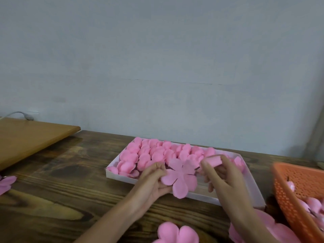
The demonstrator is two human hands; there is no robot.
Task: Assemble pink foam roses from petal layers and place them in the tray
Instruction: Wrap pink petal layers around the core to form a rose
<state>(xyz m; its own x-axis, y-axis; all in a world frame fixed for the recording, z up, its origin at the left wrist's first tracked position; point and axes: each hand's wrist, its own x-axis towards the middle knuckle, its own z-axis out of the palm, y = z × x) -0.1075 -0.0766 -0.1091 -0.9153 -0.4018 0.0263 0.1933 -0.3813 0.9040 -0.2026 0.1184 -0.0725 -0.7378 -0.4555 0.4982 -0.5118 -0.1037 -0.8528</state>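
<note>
My left hand [155, 180] pinches the left edge of a flat pink foam petal layer [181, 179] with five lobes, held just above the near wall of the white tray [198, 194]. My right hand [221, 174] grips a small rolled pink rose bud [214, 160] between thumb and fingers, right beside the layer's upper right lobe. Several finished pink roses [154, 153] fill the left and far part of the tray. The tray's right part is partly hidden behind my right hand.
An orange mesh basket [287, 188] holding pink buds stands at the right edge. Loose petal layers lie near me [177, 233] and under my right forearm [266, 223], and one lies at the far left [6, 184]. A light wooden board [29, 137] rests at back left on the dark table.
</note>
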